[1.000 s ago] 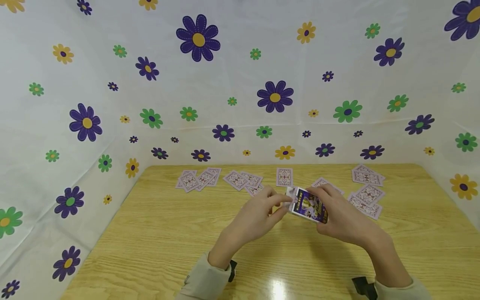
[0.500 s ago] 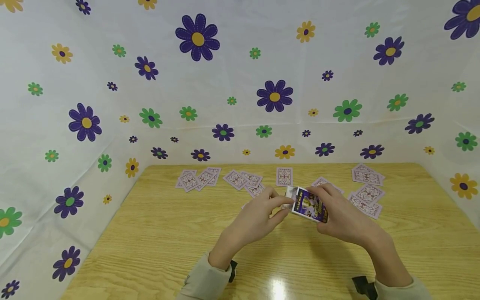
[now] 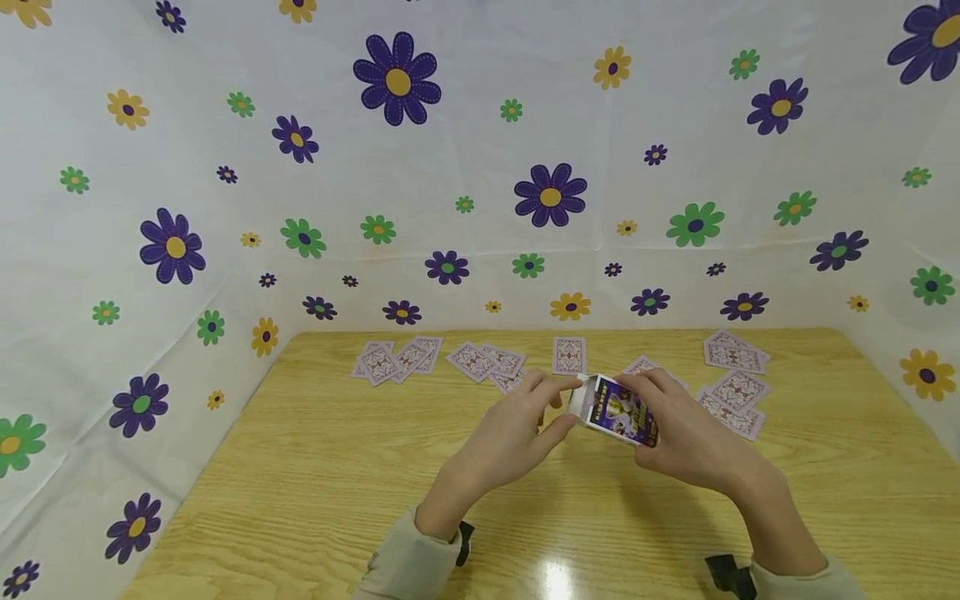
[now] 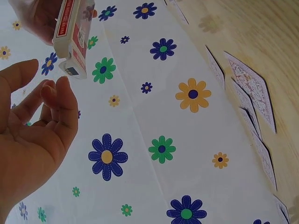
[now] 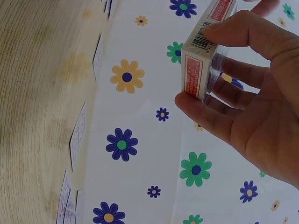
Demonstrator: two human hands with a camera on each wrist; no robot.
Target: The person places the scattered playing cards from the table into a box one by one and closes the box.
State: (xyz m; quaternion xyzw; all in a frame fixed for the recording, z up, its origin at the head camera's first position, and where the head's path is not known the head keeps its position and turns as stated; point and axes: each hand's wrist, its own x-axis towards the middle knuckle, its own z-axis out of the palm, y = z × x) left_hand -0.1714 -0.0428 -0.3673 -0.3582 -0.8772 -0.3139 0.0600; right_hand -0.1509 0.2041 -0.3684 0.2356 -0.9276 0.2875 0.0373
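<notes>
A playing card box (image 3: 624, 412), dark purple with a gold picture on its face, is held above the table in my right hand (image 3: 693, 437). In the right wrist view the thumb and fingers grip the box (image 5: 201, 60) around its barcode end. Its other end is open, showing a pale flap (image 3: 582, 402). My left hand (image 3: 517, 429) is at that open end, index finger and thumb spread near its corners. The left wrist view shows the left fingers (image 4: 60, 105) loosely bent just short of the box (image 4: 77, 35), with nothing between them.
Playing cards lie face down along the back of the wooden table (image 3: 337, 467): a single card (image 3: 569, 356) at the middle, overlapping cards (image 3: 410, 358) to the left and more cards (image 3: 735, 392) to the right. A flower-patterned cloth (image 3: 465, 150) stands behind and beside the table.
The left index finger and thumb have moved apart from the pinch at the box's open end, and the pale flap shows more. The right hand keeps its grip almost unmoved.
</notes>
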